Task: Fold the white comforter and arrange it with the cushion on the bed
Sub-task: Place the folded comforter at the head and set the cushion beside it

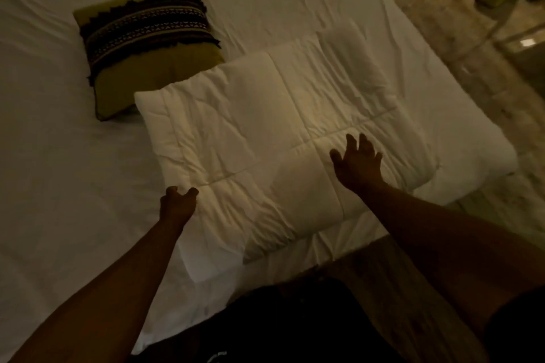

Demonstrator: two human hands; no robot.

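One white comforter [295, 138] lies folded into a thick rectangular pad on the bed [59, 174], near the bed's right edge and its near corner. Stitched seams divide its top face into panels; the surface is creased. Its near right corner reaches the mattress edge.

One cushion [147, 47] lies flat on the sheet beyond and to the left of the comforter. It is olive-yellow with a dark patterned band across the middle and dark fringe along the band. Its near right corner sits just beside the comforter's far left corner; contact there cannot be confirmed in the dim light.

Two hands are in view, both bare. The left hand [178, 203] is at the comforter's near left edge, fingers curled inward with the thumb close to them; whether fabric is pinched between them cannot be determined. The right hand [358, 162] is over the near right panel of the comforter, fingers spread apart and extended, holding nothing; whether the palm rests on the fabric or is just above it cannot be determined.

Beyond the bed to the right is a pale mottled floor [486, 91]. Dark clothing [295, 327] on the person fills the lower centre of the view.
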